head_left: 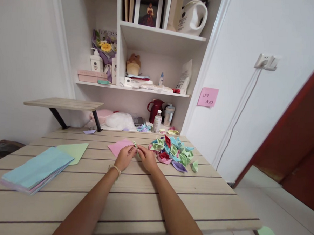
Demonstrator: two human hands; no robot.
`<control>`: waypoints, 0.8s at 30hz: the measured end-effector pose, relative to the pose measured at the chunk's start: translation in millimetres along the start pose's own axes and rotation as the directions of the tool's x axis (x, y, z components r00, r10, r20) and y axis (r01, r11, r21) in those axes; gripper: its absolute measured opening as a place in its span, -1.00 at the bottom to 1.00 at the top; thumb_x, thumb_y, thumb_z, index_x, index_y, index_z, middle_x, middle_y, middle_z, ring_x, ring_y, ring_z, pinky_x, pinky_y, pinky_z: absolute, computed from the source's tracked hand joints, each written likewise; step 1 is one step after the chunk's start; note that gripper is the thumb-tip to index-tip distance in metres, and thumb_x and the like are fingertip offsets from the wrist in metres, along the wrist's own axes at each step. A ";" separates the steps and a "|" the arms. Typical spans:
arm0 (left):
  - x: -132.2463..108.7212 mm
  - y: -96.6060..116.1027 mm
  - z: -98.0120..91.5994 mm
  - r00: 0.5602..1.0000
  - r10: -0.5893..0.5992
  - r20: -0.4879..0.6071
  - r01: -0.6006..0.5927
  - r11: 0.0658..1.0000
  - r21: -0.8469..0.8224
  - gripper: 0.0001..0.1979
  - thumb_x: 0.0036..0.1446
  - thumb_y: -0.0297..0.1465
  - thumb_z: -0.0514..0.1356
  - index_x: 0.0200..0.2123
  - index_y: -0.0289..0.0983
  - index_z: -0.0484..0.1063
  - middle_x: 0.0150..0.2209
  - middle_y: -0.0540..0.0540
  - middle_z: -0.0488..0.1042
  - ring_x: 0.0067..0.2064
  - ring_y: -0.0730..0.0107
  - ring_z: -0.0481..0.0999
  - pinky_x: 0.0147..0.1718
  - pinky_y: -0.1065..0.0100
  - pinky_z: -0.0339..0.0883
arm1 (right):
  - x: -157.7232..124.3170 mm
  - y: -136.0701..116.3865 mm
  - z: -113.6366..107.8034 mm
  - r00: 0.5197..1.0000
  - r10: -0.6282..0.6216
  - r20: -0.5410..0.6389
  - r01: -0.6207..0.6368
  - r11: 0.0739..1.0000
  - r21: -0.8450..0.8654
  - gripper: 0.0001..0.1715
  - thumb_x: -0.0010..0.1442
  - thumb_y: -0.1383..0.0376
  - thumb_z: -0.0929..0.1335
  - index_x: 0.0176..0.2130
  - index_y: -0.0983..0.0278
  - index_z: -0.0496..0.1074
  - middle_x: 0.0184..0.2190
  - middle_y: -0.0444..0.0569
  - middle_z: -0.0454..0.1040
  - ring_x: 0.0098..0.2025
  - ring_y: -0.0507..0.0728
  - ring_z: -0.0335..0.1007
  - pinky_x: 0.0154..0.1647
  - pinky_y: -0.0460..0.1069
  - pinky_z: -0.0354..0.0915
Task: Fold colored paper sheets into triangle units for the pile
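Observation:
My left hand [126, 156] and my right hand [146, 157] meet over the middle of the table. Between their pinched fingers is a small folded piece of green paper [135, 144], mostly hidden by the fingertips. Just behind my left hand lies a pink paper sheet [118, 146], flat on the wood. A heap of folded paper boats [175, 150] in green, blue, red, pink and purple sits right of my right hand. One green boat [195, 166] rests at the heap's right edge.
A stack of blue paper [38, 167] lies at the left, with a green sheet [76, 152] beside it. A small raised shelf [64, 103] stands at the back left. Along the back are a plastic bottle [157, 121], a red jug [155, 110] and a cup [169, 115].

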State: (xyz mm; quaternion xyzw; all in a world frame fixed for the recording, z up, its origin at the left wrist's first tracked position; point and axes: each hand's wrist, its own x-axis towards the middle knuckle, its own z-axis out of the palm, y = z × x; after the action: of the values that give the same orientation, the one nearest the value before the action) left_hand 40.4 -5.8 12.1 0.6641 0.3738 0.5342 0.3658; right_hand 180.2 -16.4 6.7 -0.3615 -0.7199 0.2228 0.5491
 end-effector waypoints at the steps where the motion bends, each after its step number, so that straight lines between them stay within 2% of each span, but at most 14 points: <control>1: -0.2 0.2 -0.2 1.000 0.014 0.010 -0.014 1.000 0.021 -0.70 -0.06 -0.22 0.15 -0.34 -0.33 0.45 -0.40 -0.13 0.48 -0.39 0.31 0.46 -0.35 0.32 0.36 | -0.1 0.4 0.3 1.000 -0.012 0.008 0.012 1.000 -0.018 -0.64 0.13 0.30 0.22 -0.06 0.18 0.36 -0.12 -0.06 0.44 -0.08 0.13 0.34 -0.03 0.06 0.22; 8: -0.9 4.8 0.7 0.994 0.095 0.048 -0.099 0.991 0.093 -0.73 0.01 -0.24 0.08 -0.34 -0.30 0.43 -0.41 -0.10 0.44 -0.38 0.34 0.43 -0.36 0.34 0.33 | 0.4 4.2 0.9 1.000 -0.007 -0.012 0.007 1.000 -0.030 -0.64 0.13 0.31 0.22 -0.06 0.17 0.36 -0.11 -0.04 0.43 -0.07 0.14 0.34 -0.02 0.07 0.22; 24: -0.9 1.2 0.3 0.989 0.132 0.069 -0.141 0.978 0.155 -0.76 0.06 -0.25 0.03 -0.39 -0.27 0.39 -0.43 -0.09 0.40 -0.39 0.35 0.40 -0.34 0.32 0.29 | -1.2 -0.3 0.9 1.000 0.005 -0.007 -0.006 0.998 -0.059 -0.63 0.13 0.30 0.21 -0.05 0.16 0.34 -0.10 -0.07 0.42 -0.07 0.13 0.34 -0.04 0.07 0.24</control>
State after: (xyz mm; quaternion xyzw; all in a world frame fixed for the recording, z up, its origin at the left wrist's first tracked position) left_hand 40.6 -7.2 12.7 0.7307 0.3578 0.5070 0.2848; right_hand 179.5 -17.5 5.9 -0.3805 -0.7232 0.2016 0.5400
